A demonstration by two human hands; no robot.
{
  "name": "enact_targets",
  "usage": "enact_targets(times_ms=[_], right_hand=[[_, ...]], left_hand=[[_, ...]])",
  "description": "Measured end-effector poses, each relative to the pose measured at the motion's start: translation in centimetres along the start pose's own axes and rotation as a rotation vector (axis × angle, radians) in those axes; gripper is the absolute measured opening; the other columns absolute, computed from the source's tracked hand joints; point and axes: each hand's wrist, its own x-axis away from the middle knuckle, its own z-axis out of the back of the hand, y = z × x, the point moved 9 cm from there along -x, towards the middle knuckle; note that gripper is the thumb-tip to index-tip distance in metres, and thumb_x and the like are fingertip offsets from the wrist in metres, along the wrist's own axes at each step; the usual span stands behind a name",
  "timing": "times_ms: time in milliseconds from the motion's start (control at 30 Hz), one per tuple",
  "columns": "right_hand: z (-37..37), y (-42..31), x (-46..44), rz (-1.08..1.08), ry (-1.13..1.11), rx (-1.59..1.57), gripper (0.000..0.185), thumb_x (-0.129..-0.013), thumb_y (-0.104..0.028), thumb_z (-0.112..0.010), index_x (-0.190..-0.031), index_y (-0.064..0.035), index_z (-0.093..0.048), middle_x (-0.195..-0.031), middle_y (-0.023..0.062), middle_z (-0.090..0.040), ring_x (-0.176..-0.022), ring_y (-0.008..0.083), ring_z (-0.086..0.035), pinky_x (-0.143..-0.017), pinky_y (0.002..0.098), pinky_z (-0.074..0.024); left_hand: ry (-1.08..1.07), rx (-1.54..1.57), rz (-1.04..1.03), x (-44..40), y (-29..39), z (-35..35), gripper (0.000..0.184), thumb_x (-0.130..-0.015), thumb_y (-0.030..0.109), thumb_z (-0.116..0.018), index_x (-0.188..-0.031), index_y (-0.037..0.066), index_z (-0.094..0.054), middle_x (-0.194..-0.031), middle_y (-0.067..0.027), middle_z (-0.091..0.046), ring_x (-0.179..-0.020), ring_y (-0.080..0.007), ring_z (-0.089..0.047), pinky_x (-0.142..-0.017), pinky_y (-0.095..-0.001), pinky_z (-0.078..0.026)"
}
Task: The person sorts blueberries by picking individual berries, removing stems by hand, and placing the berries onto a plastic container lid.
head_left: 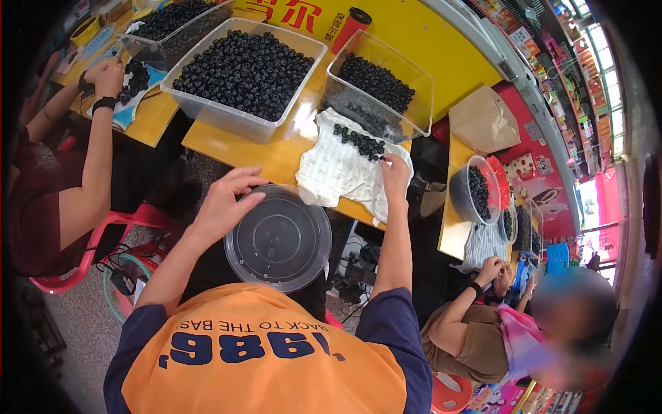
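A round clear plastic tub (pixel 279 238) sits on my lap, with nothing seen inside it. My left hand (pixel 231 200) is at its upper left rim, fingers apart and holding nothing. On the table's near edge lies a crumpled white cloth (pixel 321 162) with a small patch of dark blueberries (pixel 358 141) on it. At the right end of that patch, the fingertips of my right hand (pixel 395 178) are drawn together at a blueberry. Just behind the cloth stands a clear bin (pixel 420 103) part full of blueberries.
A large clear bin (pixel 200 103) heaped with blueberries stands on the yellow table (pixel 227 141), near a red cup (pixel 352 29). People work on both sides: an arm (pixel 89 165) at left, hands (pixel 495 271) at right. A tub of blueberries (pixel 476 190) stands at right.
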Motion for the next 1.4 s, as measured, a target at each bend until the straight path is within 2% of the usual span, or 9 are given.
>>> enact_targets(times_ms=[67,100,167,300,500,633,733,833,1400], right_hand=[[2.3,-2.9,1.7,-0.171,0.008,-0.233,0.022,-0.077,-0.009,-0.07,-0.099,-0.0025,-0.068,-0.082,0.007,-0.064,-0.069,0.0155,-0.053,-0.065,0.0271,-0.0447],[2.9,-4.9,2.9,-0.168,-0.008,-0.233,0.022,-0.077,-0.009,-0.07,-0.099,-0.0025,-0.068,-0.082,0.007,-0.064,-0.069,0.0155,-0.053,-0.065,0.0271,-0.0447],[2.6,-7.2,5.8,-0.304,-0.032,-0.675,0.022,-0.079,-0.005,-0.069,-0.1,0.0015,-0.067,-0.084,0.0026,-0.063,-0.067,0.0072,-0.049,-0.062,0.0211,-0.0409],[2.4,-14.9,11.6,-0.278,-0.047,-1.081,0.023,-0.077,0.01,-0.065,-0.1,0.005,-0.065,-0.087,0.003,-0.063,-0.073,0.0064,-0.051,-0.064,0.0189,-0.04],[2.3,-24.5,14.7,0.176,-0.147,-0.649,0.024,-0.071,0.006,-0.071,-0.094,-0.0007,-0.068,-0.09,0.0086,-0.066,-0.086,0.019,-0.06,-0.075,0.0271,-0.0457],[0.2,-23.6,16.3,-0.051,-0.221,-0.69,0.02,-0.075,0.0,-0.07,-0.094,-0.0025,-0.068,-0.089,0.0089,-0.067,-0.087,0.022,-0.061,-0.078,0.0307,-0.0472],[-4.2,-25.9,19.8,0.166,-0.602,-0.475,0.017,-0.076,-0.006,-0.069,-0.093,-0.0057,-0.069,-0.088,0.0075,-0.066,-0.089,0.0255,-0.059,-0.08,0.0345,-0.0467],[-6.4,-28.4,22.6,0.41,-0.603,-0.377,0.015,-0.074,-0.007,-0.069,-0.089,-0.0067,-0.069,-0.085,0.0063,-0.063,-0.085,0.0242,-0.056,-0.076,0.0365,-0.0426],[-7.7,-28.5,25.8,0.571,-0.897,-0.301,0.014,-0.07,-0.003,-0.067,-0.083,-0.0061,-0.066,-0.082,0.0048,-0.06,-0.083,0.0235,-0.054,-0.073,0.0338,-0.0412]], left_hand=[[-0.013,0.094,0.036,0.6,0.0,-0.8,0.022,-0.079,0.002,-0.066,-0.101,0.001,-0.067,-0.112,-0.0114,-0.061,-0.092,-0.0144,-0.062,-0.078,-0.0243,-0.05],[-0.008,0.118,-0.006,0.8,-0.4,-1.5,0.02,-0.08,0.002,-0.066,-0.1,0.0,-0.067,-0.104,-0.0087,-0.063,-0.087,-0.012,-0.061,-0.074,-0.023,-0.049],[-0.081,0.256,0.121,1.0,-1.1,-3.5,0.014,-0.082,0.002,-0.065,-0.095,-0.001,-0.068,-0.095,-0.0059,-0.066,-0.082,-0.0097,-0.062,-0.071,-0.0214,-0.049],[-0.121,0.664,0.323,1.1,-1.3,-7.0,0.019,-0.084,0.006,-0.065,-0.101,-0.004,-0.065,-0.088,-0.0087,-0.068,-0.078,-0.0121,-0.065,-0.07,-0.0231,-0.052],[-0.132,0.912,0.409,3.2,-3.8,-7.9,0.02,-0.082,0.002,-0.067,-0.101,-0.001,-0.064,-0.09,-0.0086,-0.068,-0.078,-0.0127,-0.065,-0.068,-0.0239,-0.054],[-0.013,0.901,0.506,5.2,-6.6,-3.7,0.022,-0.085,0.008,-0.066,-0.104,-0.002,-0.065,-0.09,-0.0108,-0.068,-0.078,-0.0141,-0.066,-0.07,-0.0236,-0.054],[0.099,1.004,0.482,6.6,-9.0,0.0,0.021,-0.087,0.009,-0.064,-0.105,-0.001,-0.065,-0.09,-0.0105,-0.068,-0.078,-0.0144,-0.066,-0.07,-0.0238,-0.054],[0.162,1.014,0.489,8.0,-10.5,1.7,0.02,-0.088,0.009,-0.062,-0.106,0.0,-0.065,-0.093,-0.0104,-0.068,-0.08,-0.0143,-0.066,-0.07,-0.0236,-0.054],[0.039,1.042,0.559,8.9,-10.1,-1.5,0.022,-0.088,0.008,-0.062,-0.108,-0.002,-0.063,-0.095,-0.0119,-0.067,-0.084,-0.0166,-0.066,-0.076,-0.0254,-0.054]])
